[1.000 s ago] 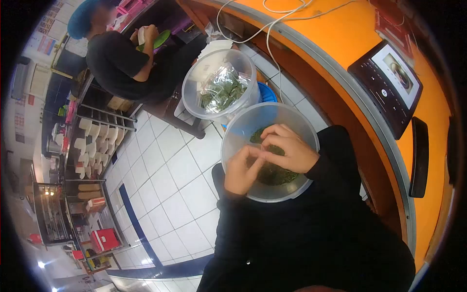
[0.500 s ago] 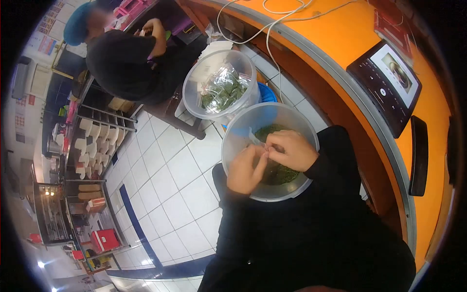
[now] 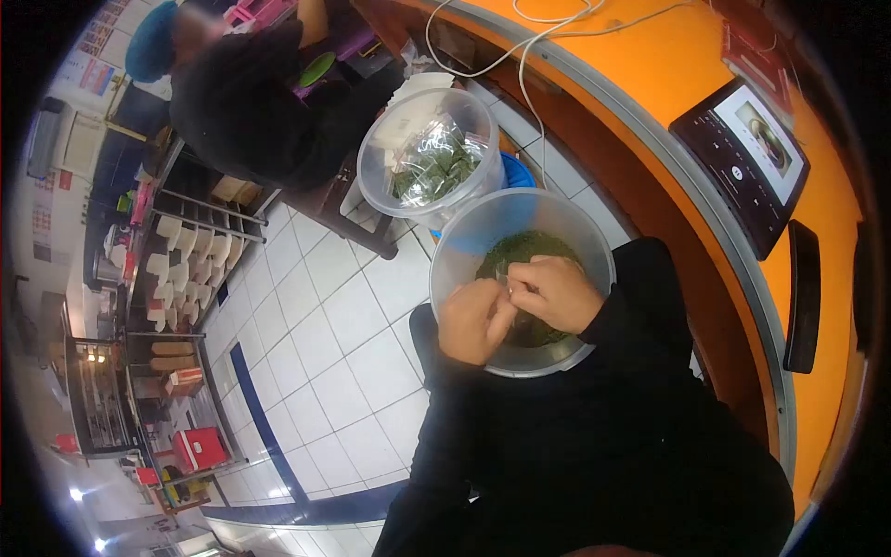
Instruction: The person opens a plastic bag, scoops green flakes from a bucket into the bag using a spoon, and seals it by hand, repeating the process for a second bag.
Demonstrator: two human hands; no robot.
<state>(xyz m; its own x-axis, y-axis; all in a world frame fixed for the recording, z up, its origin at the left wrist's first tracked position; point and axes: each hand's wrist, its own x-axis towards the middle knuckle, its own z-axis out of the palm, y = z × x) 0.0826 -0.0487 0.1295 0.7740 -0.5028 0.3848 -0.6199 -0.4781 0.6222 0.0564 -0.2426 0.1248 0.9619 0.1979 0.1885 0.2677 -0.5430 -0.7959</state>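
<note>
Both my hands meet over a clear plastic bucket (image 3: pixel 459 243) that sits at my lap. My left hand (image 3: pixel 471 323) and my right hand (image 3: pixel 557 293) are closed, thumbs and fingers pinching the top of a small clear plastic bag (image 3: pixel 502 278). Most of the bag is hidden behind the fingers. Beneath them, finely chopped green herbs (image 3: pixel 531 245) cover the bottom of the bucket. Just beyond stands a second clear bucket (image 3: pixel 378 160), holding several small clear bags of green leaves (image 3: pixel 440 173).
An orange counter (image 3: pixel 640 65) curves along the right, carrying a tablet (image 3: pixel 742 167), a long black object (image 3: pixel 802 297) and white cables (image 3: pixel 543 37). Another person (image 3: pixel 251 111) in dark clothes and a blue cap is at the upper left. White floor tiles (image 3: pixel 325 343) and shelves (image 3: pixel 176 269) lie left.
The view has shifted slightly. My hands stay pinched together, and the bag shows less beyond the fingers. The other person's arm has moved up, uncovering a green item.
</note>
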